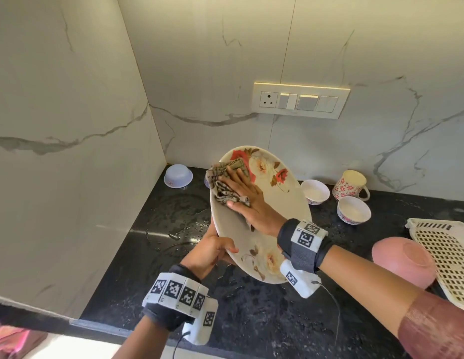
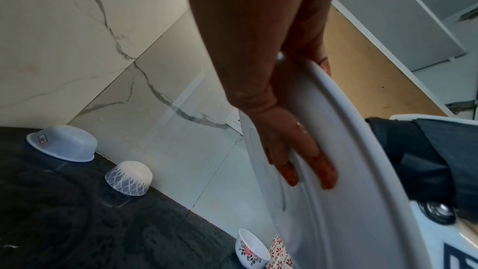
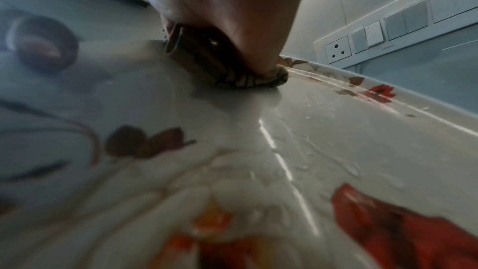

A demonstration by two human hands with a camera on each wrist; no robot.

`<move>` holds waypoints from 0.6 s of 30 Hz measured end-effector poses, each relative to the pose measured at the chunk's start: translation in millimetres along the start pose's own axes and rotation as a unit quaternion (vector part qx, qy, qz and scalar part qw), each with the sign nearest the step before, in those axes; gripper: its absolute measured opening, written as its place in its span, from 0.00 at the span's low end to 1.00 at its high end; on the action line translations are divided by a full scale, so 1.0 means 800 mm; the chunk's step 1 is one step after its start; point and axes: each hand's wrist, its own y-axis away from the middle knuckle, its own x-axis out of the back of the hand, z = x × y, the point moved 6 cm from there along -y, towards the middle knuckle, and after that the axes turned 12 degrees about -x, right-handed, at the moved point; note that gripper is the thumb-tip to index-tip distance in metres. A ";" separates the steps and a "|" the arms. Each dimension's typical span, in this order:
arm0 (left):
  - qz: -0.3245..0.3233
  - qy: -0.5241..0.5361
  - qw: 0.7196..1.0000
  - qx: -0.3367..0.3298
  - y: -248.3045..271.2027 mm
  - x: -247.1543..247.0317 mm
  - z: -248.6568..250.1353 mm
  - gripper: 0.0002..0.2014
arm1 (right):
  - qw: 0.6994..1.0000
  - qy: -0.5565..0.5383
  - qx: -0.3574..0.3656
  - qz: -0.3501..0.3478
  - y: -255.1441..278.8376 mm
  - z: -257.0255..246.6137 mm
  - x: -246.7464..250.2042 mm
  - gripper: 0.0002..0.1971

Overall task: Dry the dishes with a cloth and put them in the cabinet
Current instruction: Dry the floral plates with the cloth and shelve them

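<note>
A cream plate (image 1: 277,203) with red and white flowers is held tilted above the black counter. My left hand (image 1: 212,251) grips its lower left rim, thumb on the face. In the left wrist view the left hand's fingers (image 2: 305,150) lie flat against the plate's white underside (image 2: 349,171). My right hand (image 1: 251,203) presses a bunched brown checked cloth (image 1: 221,187) flat against the upper left of the plate's face. The right wrist view shows the cloth (image 3: 248,81) under the right hand (image 3: 245,17), with water streaks on the plate (image 3: 323,150).
On the wet black counter (image 1: 179,221) an upturned blue bowl (image 1: 178,175) sits in the corner. Two white bowls (image 1: 315,191) (image 1: 353,209) and a patterned mug (image 1: 351,185) stand at the back right. An upturned pink bowl (image 1: 404,261) and a cream lattice basket (image 1: 451,255) lie to the right.
</note>
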 end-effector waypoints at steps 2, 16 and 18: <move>-0.002 0.001 1.000 -0.016 -0.002 0.001 0.004 0.44 | 0.999 -0.021 0.005 -0.030 0.007 -0.005 -0.006 0.27; 0.098 0.142 0.983 -0.068 0.004 0.047 0.007 0.50 | 0.989 0.090 0.043 -0.106 0.070 0.021 -0.040 0.27; 0.114 0.150 0.979 -0.081 0.005 0.050 0.007 0.49 | 0.991 0.095 0.052 -0.084 0.084 0.031 -0.037 0.26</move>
